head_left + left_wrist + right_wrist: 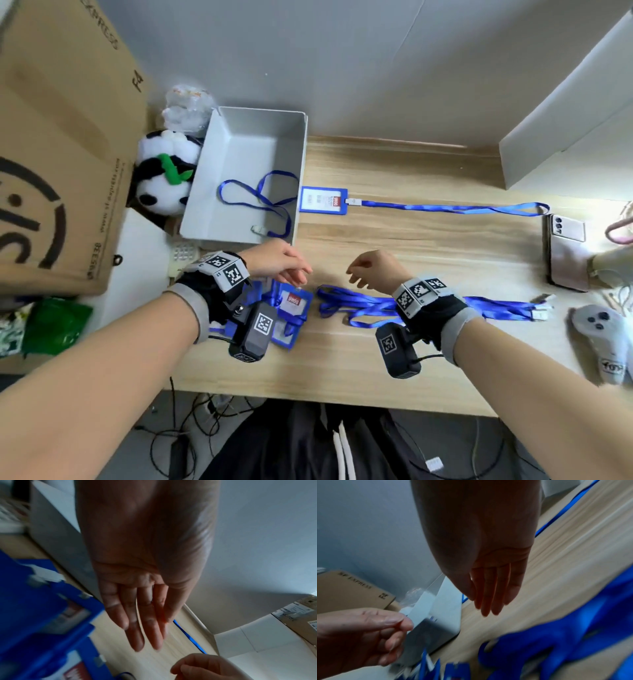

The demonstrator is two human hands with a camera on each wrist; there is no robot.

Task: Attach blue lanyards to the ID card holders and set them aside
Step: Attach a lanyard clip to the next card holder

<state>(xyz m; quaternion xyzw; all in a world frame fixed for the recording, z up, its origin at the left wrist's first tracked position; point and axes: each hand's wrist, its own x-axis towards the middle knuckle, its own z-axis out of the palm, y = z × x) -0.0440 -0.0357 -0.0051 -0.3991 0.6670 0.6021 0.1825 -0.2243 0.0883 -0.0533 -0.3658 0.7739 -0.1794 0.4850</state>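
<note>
My left hand (pixel 291 265) hovers over the near left of the desk with relaxed fingers (pixel 137 628), holding nothing. Below its wrist lies a pile of blue ID card holders (pixel 293 308). My right hand (pixel 363 270) hangs a short way to the right, fingers (pixel 489 595) loosely extended and empty. It is just above a heap of loose blue lanyards (pixel 359 305). Farther back, one blue card holder (pixel 323 200) lies flat with a lanyard (pixel 452 207) clipped on and stretched out to the right.
A grey open box (pixel 301 144) at the back left holds one loose lanyard (pixel 260 202). A cardboard box (pixel 61 154) and a panda plush (pixel 164 178) stand left of it. A phone (pixel 565 253) and a grey controller (pixel 603 339) lie at the right.
</note>
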